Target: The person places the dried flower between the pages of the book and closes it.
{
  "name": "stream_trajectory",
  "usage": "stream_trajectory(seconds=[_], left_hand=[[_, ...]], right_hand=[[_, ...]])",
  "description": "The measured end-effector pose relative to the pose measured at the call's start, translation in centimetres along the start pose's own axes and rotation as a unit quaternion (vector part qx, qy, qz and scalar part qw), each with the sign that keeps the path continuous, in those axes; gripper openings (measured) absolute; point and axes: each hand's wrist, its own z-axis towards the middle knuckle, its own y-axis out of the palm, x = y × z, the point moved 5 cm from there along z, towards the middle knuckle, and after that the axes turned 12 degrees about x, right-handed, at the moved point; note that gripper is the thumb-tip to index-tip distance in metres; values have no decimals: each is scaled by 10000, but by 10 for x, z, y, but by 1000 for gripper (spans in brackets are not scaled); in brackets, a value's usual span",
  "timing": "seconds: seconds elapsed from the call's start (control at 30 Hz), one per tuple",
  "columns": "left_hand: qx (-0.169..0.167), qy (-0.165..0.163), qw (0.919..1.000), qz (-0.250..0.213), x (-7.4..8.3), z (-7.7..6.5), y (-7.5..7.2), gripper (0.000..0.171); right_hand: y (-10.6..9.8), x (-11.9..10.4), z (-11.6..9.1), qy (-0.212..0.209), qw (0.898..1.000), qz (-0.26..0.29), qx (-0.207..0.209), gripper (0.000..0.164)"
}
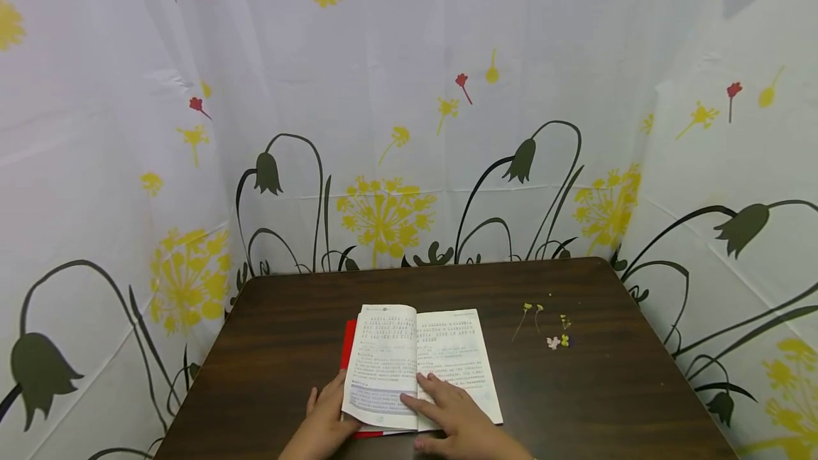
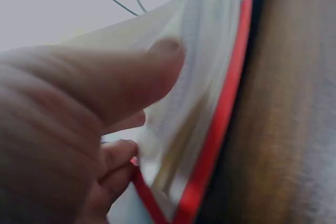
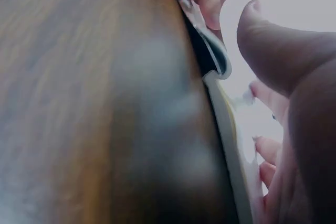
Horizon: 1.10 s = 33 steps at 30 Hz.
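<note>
An open book (image 1: 450,353) with printed pages and a red cover lies on the dark wooden table. My left hand (image 1: 324,414) grips its lower left edge. In the left wrist view the thumb (image 2: 131,77) extends over the pages, and the fingertips (image 2: 123,153) touch the red cover edge (image 2: 218,124). My right hand (image 1: 456,417) rests with spread fingers on the lower pages, around the centre fold. In the right wrist view its thumb (image 3: 273,45) stands out beside the book's lower edge (image 3: 231,140); the pages there are washed out.
To the right of the book, several small dried flowers lie on the table (image 1: 613,389): yellow ones on thin stems (image 1: 526,308), a pink blossom (image 1: 552,342) and a yellow-and-purple blossom (image 1: 565,340). A white curtain (image 1: 396,55) with printed flowers hangs behind and at both sides.
</note>
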Motion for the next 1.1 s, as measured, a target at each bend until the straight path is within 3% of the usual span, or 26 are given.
stream_trajectory(seconds=[0.13, 0.2, 0.27, 0.37, 0.47, 0.57, 0.63, 0.7, 0.77, 0.9, 1.0, 1.07, 1.1], left_hand=[[386, -230, 9987, -245, 13, 5, -13, 73], [639, -192, 9971, -366, 24, 7, -19, 75], [876, 97, 9947, -531, 40, 8, -24, 72], [1057, 927, 9887, -519, 66, 8, -23, 60], [515, 1278, 9879, -708, 82, 7, -5, 53], [-433, 1145, 9891, -818, 84, 5, 23, 52], [-914, 1285, 9857, -597, 83, 2, 42, 58], [-1118, 1358, 9840, -296, 80, -1, 55, 63], [-1045, 1467, 9836, 17, 77, -2, 61, 66], [-828, 1425, 9851, 488, 74, 0, 65, 80], [-886, 1300, 9846, 769, 71, 2, 68, 103], [-950, 1155, 9848, 888, 69, 3, 72, 116], [-957, 1087, 9851, 928, 68, 3, 74, 120]], right_hand=[[-1, -2, 2, 214, 9997, 82, -122, 73], [-3, -5, 2, 214, 9997, 77, -130, 73], [-5, -7, 2, 184, 9998, 47, -111, 73], [-8, -9, 3, 132, 9999, 95, -56, 69], [-12, -8, 3, 52, 9998, 185, 74, 64], [-13, -5, 2, -62, 9995, 210, 210, 58], [-13, -3, 0, -98, 9995, 250, 191, 57], [-14, 0, 0, -24, 9990, 430, 99, 57], [-14, 4, 1, 93, 9973, 729, 15, 58], [-19, 13, 7, 552, 9812, 1845, -99, 56], [-23, 19, 6, 1072, 9547, 2763, -284, 55], [-24, 22, 4, 1356, 9387, 3150, -353, 55], [-24, 23, 2, 1446, 9355, 3205, -353, 55]])
